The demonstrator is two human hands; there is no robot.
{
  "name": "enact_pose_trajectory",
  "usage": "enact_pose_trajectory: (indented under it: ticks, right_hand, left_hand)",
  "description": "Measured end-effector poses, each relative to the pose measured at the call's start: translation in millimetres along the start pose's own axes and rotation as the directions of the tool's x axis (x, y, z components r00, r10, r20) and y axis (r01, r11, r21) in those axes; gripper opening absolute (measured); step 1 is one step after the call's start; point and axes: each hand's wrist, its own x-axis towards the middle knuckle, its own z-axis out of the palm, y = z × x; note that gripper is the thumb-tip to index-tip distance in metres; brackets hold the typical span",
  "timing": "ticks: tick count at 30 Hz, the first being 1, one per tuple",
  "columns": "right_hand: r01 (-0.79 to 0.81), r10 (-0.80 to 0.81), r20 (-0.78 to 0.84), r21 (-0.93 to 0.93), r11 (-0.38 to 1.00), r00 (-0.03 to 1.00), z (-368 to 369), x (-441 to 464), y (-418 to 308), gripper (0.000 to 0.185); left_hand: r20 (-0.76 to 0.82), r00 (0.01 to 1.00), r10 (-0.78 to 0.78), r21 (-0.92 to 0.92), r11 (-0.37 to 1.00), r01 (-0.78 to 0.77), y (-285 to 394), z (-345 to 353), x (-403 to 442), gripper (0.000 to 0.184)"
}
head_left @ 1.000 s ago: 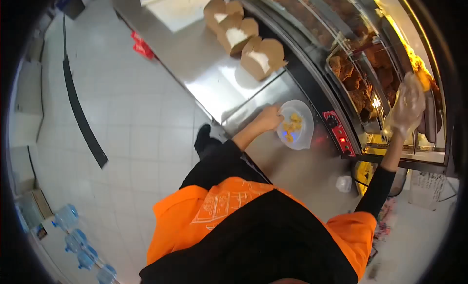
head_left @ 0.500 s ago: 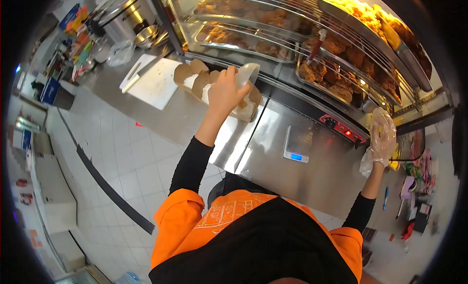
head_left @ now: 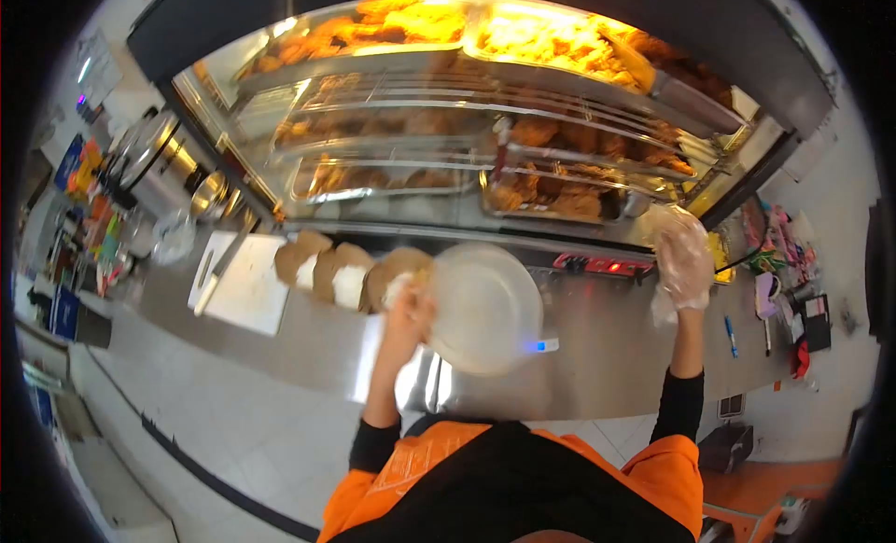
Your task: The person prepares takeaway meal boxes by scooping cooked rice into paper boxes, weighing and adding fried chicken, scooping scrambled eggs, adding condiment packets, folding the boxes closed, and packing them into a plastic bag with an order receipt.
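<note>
My bare left hand (head_left: 409, 312) is closed on the rim of a translucent plastic bowl (head_left: 487, 308), which looks empty and hangs over the steel counter (head_left: 597, 361). Just left of it stand several brown cardboard boxes (head_left: 322, 274) with white contents. The bowl covers most of a scale (head_left: 547, 345); its blue display shows at the bowl's edge. My right hand (head_left: 679, 254), in a loose clear plastic glove, is raised in front of the display case's right end. Its fingers are blurred, and I cannot tell whether they hold anything.
A heated display case (head_left: 448, 160) with trays of fried food spans the back. To the left are a white cutting board (head_left: 252, 286) with a knife (head_left: 219, 272) and a large metal pot (head_left: 159, 165). A blue pen (head_left: 731, 337) lies at the right.
My left hand has brought the bowl back rightward from the boxes, turning it from tilted to more level. The view has swung round to face the display case. My right hand remains near the case.
</note>
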Motion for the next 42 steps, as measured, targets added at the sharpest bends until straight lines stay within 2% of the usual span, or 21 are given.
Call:
enact_pose_trajectory:
  ticks: [1,2,4,5,7,8,9,11,15,18,22,24,28,32,35,38,42]
  right_hand:
    - [0.077,-0.077,-0.02,0.035,0.996,0.997,-3.5,23.1,-15.3,0.025]
    - [0.127,-0.126,-0.037,0.027,0.992,0.991,-6.0,45.2,-27.4,0.028]
    - [0.258,-0.258,-0.076,-0.004,0.966,0.963,1.7,88.8,-36.3,0.034]
    - [0.279,-0.281,-0.06,-0.034,0.96,0.958,6.7,110.9,-39.4,0.03]
    - [0.209,-0.207,0.033,-0.122,0.97,0.978,24.7,155.9,-40.7,0.028]
    - [0.034,-0.007,0.213,-0.122,0.992,0.977,25.9,181.7,-55.3,0.025]
    - [-0.129,0.193,0.379,-0.188,0.974,0.905,26.9,207.5,-69.9,0.025]
    - [-0.199,0.325,0.492,-0.292,0.935,0.807,52.4,244.1,-75.3,0.025]
    - [-0.176,0.347,0.47,-0.37,0.912,0.812,101.4,284.6,-68.9,0.025]
    - [-0.181,0.359,0.442,-0.394,0.901,0.822,116.1,297.0,-67.5,0.025]
    - [-0.183,0.35,0.408,-0.394,0.901,0.843,115.2,300.3,-61.7,0.025]
    - [-0.176,0.336,0.396,-0.388,0.905,0.855,114.9,299.1,-59.8,0.025]
    - [-0.167,0.311,0.375,-0.368,0.915,0.873,112.3,292.0,-55.8,0.026]
    - [-0.163,0.286,0.339,-0.35,0.923,0.896,104.6,292.0,-49.9,0.026]
    - [-0.162,0.27,0.308,-0.334,0.929,0.912,94.2,294.9,-42.7,0.026]
    - [-0.159,0.256,0.283,-0.324,0.933,0.924,85.5,296.3,-36.1,0.027]
    - [-0.161,0.258,0.279,-0.327,0.931,0.925,83.3,291.3,-31.3,0.027]
  left_hand:
    - [0.105,0.993,0.054,0.094,0.993,-0.064,-34.1,22.7,7.5,0.026]
    - [0.214,0.957,-0.195,-0.003,0.98,0.2,-50.5,47.7,10.8,0.026]
    - [0.247,0.932,-0.267,0.02,0.962,0.271,-101.9,87.7,17.1,0.029]
    - [0.202,0.943,-0.264,0.066,0.964,0.256,-124.9,102.7,18.7,0.032]
    - [0.158,0.954,-0.256,0.093,0.965,0.244,-144.3,119.1,12.2,0.037]
    - [0.159,0.955,-0.251,0.074,0.967,0.242,-148.2,122.6,9.5,0.04]
    - [0.157,0.956,-0.248,0.056,0.969,0.242,-152.2,124.3,7.6,0.043]
    - [0.118,0.977,-0.179,0.033,0.984,0.176,-159.9,124.3,2.3,0.045]
    - [0.023,0.998,-0.066,0.005,0.998,0.066,-160.4,97.1,-7.9,0.045]
    - [-0.083,0.988,-0.131,-0.086,0.989,0.124,-146.3,64.7,-24.8,0.041]
    - [-0.138,0.951,-0.276,-0.099,0.96,0.264,-160.7,34.9,-41.5,0.034]
    - [-0.137,0.938,-0.319,-0.153,0.942,0.298,-166.8,30.3,-46.3,0.03]
    - [-0.129,0.963,-0.237,-0.165,0.963,0.215,-176.5,25.7,-53.2,0.025]
    - [-0.113,0.968,-0.226,-0.26,0.947,0.19,-178.2,21.4,-59.4,0.025]
    - [-0.151,0.966,-0.208,-0.262,0.951,0.163,-182.6,16.2,-62.9,0.026]
    - [-0.169,0.944,-0.283,-0.301,0.927,0.223,-183.0,9.8,-64.4,0.027]
    - [-0.154,0.941,-0.301,-0.286,0.925,0.249,-176.0,6.8,-65.6,0.027]
